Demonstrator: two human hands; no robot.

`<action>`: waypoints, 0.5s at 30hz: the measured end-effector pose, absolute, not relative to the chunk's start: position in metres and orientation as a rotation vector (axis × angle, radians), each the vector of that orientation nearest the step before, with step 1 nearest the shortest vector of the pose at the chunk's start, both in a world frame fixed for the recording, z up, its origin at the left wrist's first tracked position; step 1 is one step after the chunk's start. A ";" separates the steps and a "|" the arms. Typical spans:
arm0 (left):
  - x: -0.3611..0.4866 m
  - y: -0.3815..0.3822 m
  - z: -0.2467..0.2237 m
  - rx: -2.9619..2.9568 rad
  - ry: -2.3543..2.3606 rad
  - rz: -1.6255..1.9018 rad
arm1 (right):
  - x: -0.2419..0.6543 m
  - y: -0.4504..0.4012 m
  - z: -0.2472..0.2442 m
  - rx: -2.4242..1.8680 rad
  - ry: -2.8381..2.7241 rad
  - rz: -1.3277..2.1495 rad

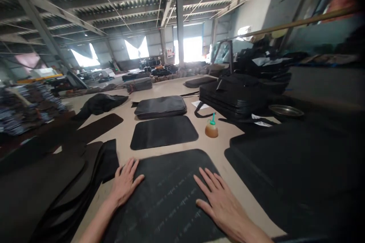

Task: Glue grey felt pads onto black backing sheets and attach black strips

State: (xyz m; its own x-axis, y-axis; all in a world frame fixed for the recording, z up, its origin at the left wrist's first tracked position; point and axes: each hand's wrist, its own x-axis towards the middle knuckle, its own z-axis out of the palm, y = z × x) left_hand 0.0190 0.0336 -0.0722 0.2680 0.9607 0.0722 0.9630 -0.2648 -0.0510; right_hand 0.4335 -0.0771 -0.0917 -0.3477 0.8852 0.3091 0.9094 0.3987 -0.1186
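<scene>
A large black panel (168, 193) with rounded corners and rows of faint pale print lies flat on the tan table (142, 153). My left hand (127, 183) rests on its left edge, palm down, fingers spread. On the panel's right side lies my right hand (218, 197), also flat with its fingers apart. Neither hand grips anything. Just beyond is a smaller plain black panel (164, 133), and behind that a stack of dark panels (161, 106). A round bottle (211, 131) with amber contents and a green spout stands right of the smaller panel.
Layered black pieces (57, 182) cover the left side. Large black sheets (299, 167) fill the right, with a metal dish (286, 111) behind them. Black bags (236, 97) are piled at the back right. A crumpled black piece (102, 103) lies at the back left.
</scene>
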 end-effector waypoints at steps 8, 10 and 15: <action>0.047 0.020 -0.033 -2.488 -1.935 -0.074 | 0.425 -0.031 -0.095 -1.536 -2.239 -0.345; 0.065 0.016 -0.031 -2.503 -1.893 -0.131 | 0.408 -0.007 -0.085 -1.557 -2.219 -0.369; 0.094 0.013 -0.050 -2.537 -1.784 -0.191 | 0.376 0.032 -0.084 -1.561 -2.309 -0.350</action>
